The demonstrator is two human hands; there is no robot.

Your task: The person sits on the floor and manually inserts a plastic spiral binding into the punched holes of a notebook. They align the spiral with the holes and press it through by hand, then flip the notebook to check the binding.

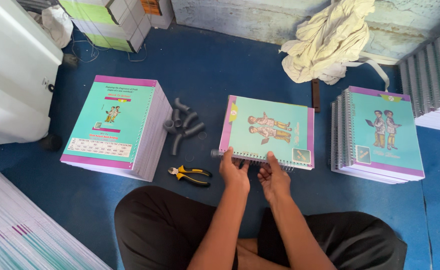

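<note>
Spiral wire [252, 161] of the notebook [269, 131]: largely hidden behind both hands' fingers [228, 156]. Paper stacks at lower left [25, 235] and upper right [437, 80]: cut off by frame edges.

Probably bindery workshop: stacked spiral notebooks [382, 135]

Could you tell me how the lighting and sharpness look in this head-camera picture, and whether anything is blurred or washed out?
Head view: daylight is even and soft, with faint shadows beside the notebook and pliers; the white machine at far left is nearly washed out; the left hand and right hand are slightly soft; edges bow a little from the wide lens, as at the paper stack bottom left.
</note>
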